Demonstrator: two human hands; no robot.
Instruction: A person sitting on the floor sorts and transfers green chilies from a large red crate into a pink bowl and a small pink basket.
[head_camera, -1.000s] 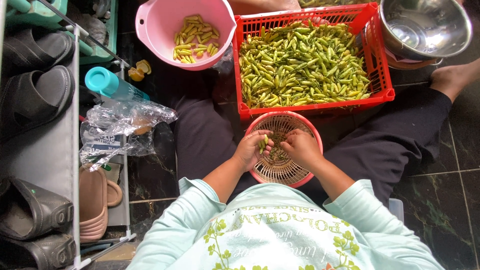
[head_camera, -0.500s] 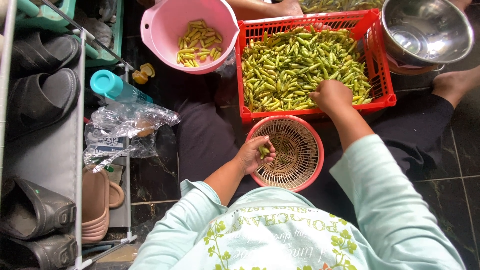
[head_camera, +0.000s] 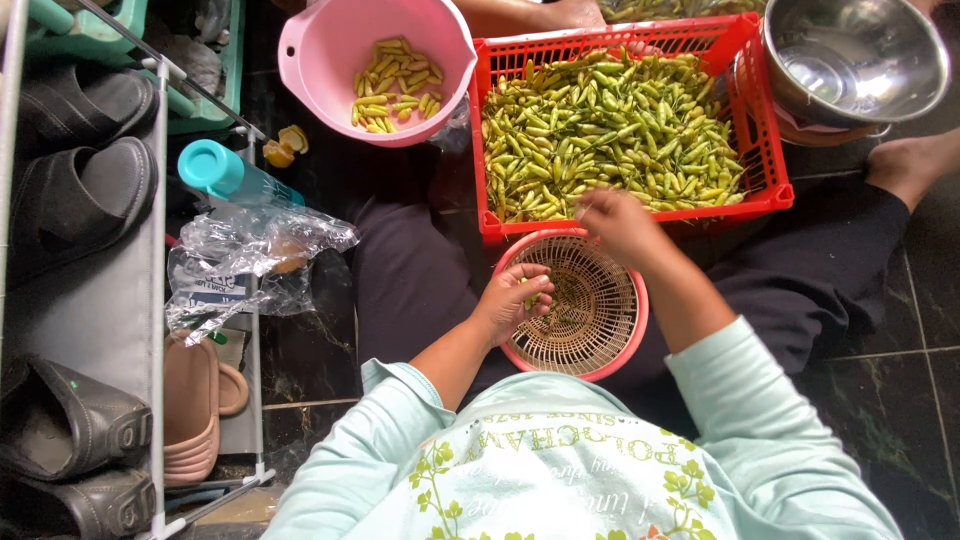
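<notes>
We sit cross-legged on the dark floor (head_camera: 890, 420), and the biggest thing before us is the red crate (head_camera: 760, 150), heaped with green and yellow chillies (head_camera: 610, 130). It lies just past our knees, touching the far rim of the round basket. At the top right, the steel bowl (head_camera: 860, 60) overlaps the crate's corner. On the far left stands the shoe rack (head_camera: 100, 310), dark sandals on top and pink slippers lower down. At the top, the pink bowl (head_camera: 330, 50) holds a small pile of yellow chillies, just beside the crate's left wall. Now the basket (head_camera: 590, 330), woven with a pink rim, rests in our lap, with a few green bits on its bottom. A crumpled clear bag (head_camera: 250, 250) lies by the rack, and a teal-capped bottle (head_camera: 225, 170) lies just above it.

Down to the hands: our left hand (head_camera: 515, 300) hovers over the basket's left edge, its grip narrow, fingers curled around a small green chilli. Our right hand (head_camera: 620, 225) sits at the crate's near wall, above the basket's far rim; it is blurred, its fingers are pinched together, and we cannot tell what that grip holds.
</notes>
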